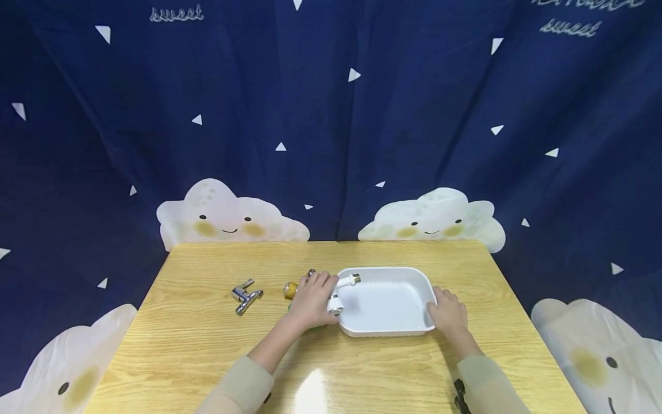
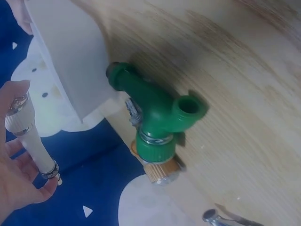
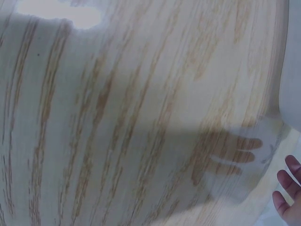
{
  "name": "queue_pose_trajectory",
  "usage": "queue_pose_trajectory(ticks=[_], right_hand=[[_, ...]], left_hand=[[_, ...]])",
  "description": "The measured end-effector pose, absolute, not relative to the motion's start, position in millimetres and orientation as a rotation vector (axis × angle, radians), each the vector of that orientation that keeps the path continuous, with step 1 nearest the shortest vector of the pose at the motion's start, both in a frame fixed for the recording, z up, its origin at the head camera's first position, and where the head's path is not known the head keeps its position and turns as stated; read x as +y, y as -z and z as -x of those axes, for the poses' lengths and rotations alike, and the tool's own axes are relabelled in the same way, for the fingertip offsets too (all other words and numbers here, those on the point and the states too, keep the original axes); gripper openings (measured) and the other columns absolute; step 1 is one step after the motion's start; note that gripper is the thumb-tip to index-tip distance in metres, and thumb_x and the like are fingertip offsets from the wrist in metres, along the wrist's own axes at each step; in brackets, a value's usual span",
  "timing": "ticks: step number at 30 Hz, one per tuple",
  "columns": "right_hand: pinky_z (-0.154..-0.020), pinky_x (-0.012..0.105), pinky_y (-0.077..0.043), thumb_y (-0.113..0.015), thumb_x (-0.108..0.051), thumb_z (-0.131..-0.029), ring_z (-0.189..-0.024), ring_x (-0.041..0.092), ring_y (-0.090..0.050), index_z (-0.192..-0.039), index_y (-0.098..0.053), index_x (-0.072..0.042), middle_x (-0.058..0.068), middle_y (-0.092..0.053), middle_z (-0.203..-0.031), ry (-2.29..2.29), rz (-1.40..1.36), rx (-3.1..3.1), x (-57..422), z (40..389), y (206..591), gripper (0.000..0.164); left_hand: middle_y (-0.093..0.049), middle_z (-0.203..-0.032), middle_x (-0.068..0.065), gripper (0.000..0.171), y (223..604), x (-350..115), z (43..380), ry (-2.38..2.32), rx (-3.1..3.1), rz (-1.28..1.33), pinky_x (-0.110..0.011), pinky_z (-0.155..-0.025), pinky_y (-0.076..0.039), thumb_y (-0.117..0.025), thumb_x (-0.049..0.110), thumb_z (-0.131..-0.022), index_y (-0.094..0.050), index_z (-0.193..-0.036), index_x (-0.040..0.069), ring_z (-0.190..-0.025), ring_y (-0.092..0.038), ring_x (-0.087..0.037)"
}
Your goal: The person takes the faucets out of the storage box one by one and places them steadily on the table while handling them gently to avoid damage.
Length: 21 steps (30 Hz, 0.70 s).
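My left hand grips a white plastic tap with a brass threaded end and a ribbed knob, held at the left end of a white basin. In the left wrist view its fingers curl round the white tube. Beneath and left of this hand lies a green tap with a gold-coloured end piece, largely hidden in the head view. My right hand holds the basin's right rim, thumb at the edge. Its fingertips show outside the basin in the right wrist view.
A small chrome tap lies on the wooden table to the left. Behind the table hangs a dark blue curtain with white triangles and clouds.
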State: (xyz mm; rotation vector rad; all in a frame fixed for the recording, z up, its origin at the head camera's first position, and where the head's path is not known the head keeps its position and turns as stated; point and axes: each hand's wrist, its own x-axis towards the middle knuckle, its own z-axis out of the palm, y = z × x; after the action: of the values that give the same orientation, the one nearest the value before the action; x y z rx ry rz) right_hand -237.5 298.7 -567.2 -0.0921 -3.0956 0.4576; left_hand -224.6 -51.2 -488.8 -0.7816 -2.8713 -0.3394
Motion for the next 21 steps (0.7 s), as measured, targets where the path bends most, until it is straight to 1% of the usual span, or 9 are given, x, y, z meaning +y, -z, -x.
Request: queue_pose_trajectory(ticks=[5,10,17,21], right_hand=[[-0.081,0.06,-0.039,-0.041,-0.026,-0.085,-0.105,0.046,-0.047,-0.127,-0.043,0.001,0.027,-0.051,-0.115,-0.458,0.079,-3.094,296.7,237.1,566.3,0.05],[-0.083,0.06,-0.038,-0.041,-0.025,-0.085,-0.106,0.045,-0.047,-0.128,-0.043,0.0,0.026,-0.051,-0.117,-0.467,0.091,-3.095,295.0,237.3,566.0,0.05],[-0.082,0.059,-0.039,-0.04,-0.024,-0.085,-0.105,0.044,-0.047,-0.129,-0.043,0.0,0.025,-0.052,-0.115,-0.486,0.096,-3.092,295.1,237.7,565.9,0.05],[-0.078,0.058,-0.04,-0.039,-0.024,-0.085,-0.1,0.043,-0.049,-0.127,-0.044,0.0,0.024,-0.053,-0.11,-0.478,0.085,-3.079,297.0,237.3,566.4,0.049]], left_hand=[[-0.051,-0.115,-0.004,0.087,491.4,-62.3,223.3,0.37,-2.863,0.767,-0.048,-0.096,-0.033,-0.078,0.043,-0.053,-0.046,-0.128,0.013,-0.109,-0.045,-0.024],[-0.05,-0.119,-0.006,0.087,493.4,-73.0,221.0,0.398,-2.865,0.742,-0.05,-0.097,-0.031,-0.078,0.041,-0.054,-0.045,-0.13,0.012,-0.112,-0.043,-0.025],[-0.051,-0.118,-0.007,0.084,500.1,-86.0,217.9,0.448,-2.832,0.708,-0.051,-0.097,-0.032,-0.077,0.04,-0.053,-0.047,-0.127,0.012,-0.109,-0.046,-0.026],[-0.052,-0.119,-0.008,0.087,506.2,-93.5,217.2,0.484,-2.839,0.689,-0.053,-0.097,-0.031,-0.079,0.041,-0.053,-0.047,-0.127,0.01,-0.11,-0.045,-0.027]])
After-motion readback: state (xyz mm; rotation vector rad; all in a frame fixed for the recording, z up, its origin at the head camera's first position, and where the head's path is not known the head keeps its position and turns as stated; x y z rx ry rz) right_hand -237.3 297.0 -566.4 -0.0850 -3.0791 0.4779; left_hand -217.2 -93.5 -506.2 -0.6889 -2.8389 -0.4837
